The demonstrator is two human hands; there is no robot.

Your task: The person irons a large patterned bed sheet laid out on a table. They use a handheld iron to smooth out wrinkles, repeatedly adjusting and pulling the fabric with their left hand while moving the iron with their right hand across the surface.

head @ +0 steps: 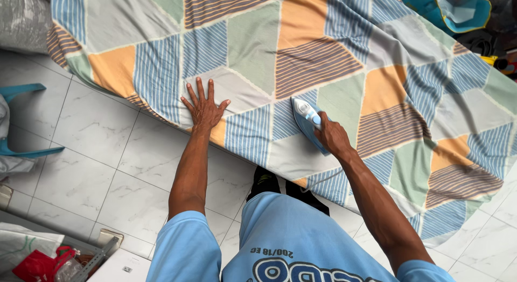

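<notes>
A large sheet with a geometric pattern of blue stripes, orange, green and grey panels is spread over a raised flat surface. My left hand lies flat on it near its front edge, fingers spread. My right hand grips the handle of a blue and white iron, whose sole rests on the fabric with its tip pointing away from me. The iron's cord runs down from it toward my body.
White marble-look floor tiles lie below. A blue plastic chair stands at the left edge. A red bag and white bags sit at the bottom left. A teal object is at the top right.
</notes>
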